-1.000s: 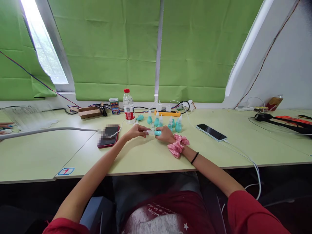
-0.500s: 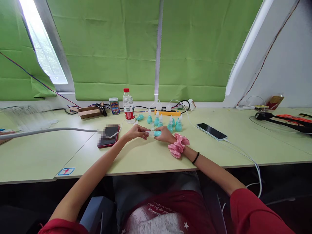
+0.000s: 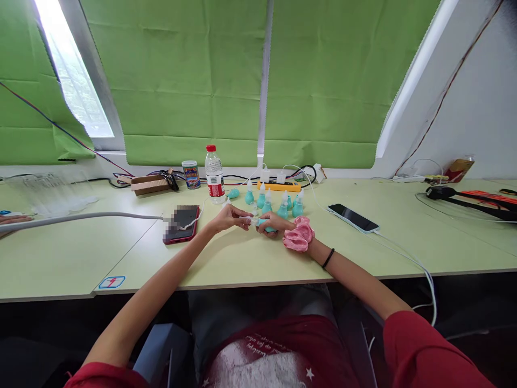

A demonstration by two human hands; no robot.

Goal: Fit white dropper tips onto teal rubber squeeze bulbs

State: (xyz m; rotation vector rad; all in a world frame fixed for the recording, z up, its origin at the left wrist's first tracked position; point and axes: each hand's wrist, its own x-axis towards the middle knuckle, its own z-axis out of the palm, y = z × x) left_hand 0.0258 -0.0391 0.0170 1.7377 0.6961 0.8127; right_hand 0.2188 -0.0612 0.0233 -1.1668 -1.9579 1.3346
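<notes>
My left hand is closed in a pinch on the clear nozzle of a small bulb syringe. Its teal bulb is wrapped by the fingers of my right hand, which wears a pink scrunchie at the wrist. Nozzle and bulb lie end to end between my hands, just above the table; whether they are fully joined I cannot tell. Behind my hands stand several teal bulb syringes with clear tips. One teal bulb lies on its side, and a small clear piece sits near the group.
A water bottle and a can stand at the back, beside a yellow power strip with cables. A red-edged phone lies left, another phone right. Another person's hand rests at the far left.
My right hand has turned, and its fingers now curl further over the teal bulb. My left hand keeps its pinch on the nozzle. The view has shifted slightly.
</notes>
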